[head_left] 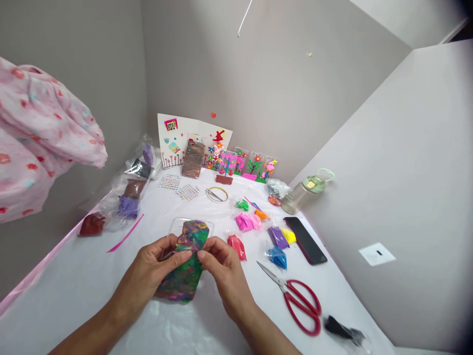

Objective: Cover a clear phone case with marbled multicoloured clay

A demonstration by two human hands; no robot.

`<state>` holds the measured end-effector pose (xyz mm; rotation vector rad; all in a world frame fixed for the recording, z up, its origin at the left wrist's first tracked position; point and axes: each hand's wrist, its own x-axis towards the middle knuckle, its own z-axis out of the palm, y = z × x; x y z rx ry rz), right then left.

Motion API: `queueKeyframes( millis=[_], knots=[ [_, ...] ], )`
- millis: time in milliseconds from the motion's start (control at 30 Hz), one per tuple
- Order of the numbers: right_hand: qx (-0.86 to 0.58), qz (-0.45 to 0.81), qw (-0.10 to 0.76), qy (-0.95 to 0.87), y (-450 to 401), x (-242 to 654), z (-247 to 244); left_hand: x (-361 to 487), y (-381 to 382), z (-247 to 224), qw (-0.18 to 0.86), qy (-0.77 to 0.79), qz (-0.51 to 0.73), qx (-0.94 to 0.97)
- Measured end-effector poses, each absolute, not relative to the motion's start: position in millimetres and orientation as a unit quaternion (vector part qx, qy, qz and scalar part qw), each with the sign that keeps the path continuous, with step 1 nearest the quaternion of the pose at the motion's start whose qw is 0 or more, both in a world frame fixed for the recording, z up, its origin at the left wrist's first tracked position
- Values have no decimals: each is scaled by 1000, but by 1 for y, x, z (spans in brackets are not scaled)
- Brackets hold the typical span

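Note:
A flattened sheet of multicoloured modelling clay (180,278), swirled in green, purple and orange, lies over a clear phone case (176,225). Only the far end of the case shows past the clay. My left hand (157,261) pinches the left side of the sheet, its thumb on top near the middle. Closed on the right edge is my right hand (221,261), thumb and forefinger pressed together at the clay. The fingers under the sheet are partly hidden.
Red-handled scissors (303,303), a phone (306,240) and several clay packets (248,222) lie to the right. Bagged clay (129,204) lines the left edge. Decorated cases (254,165), a brown-covered case (193,159) and a bottle (305,195) stand at the back.

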<state>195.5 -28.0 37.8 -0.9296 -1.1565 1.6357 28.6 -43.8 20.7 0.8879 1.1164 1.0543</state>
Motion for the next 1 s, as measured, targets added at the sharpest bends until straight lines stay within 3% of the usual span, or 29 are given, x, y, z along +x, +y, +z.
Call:
queueKeyframes(
  millis=[1000],
  knots=[
    [-379, 683, 450, -432, -34, 190, 37, 19, -43, 29, 602, 506, 441, 432]
  ],
)
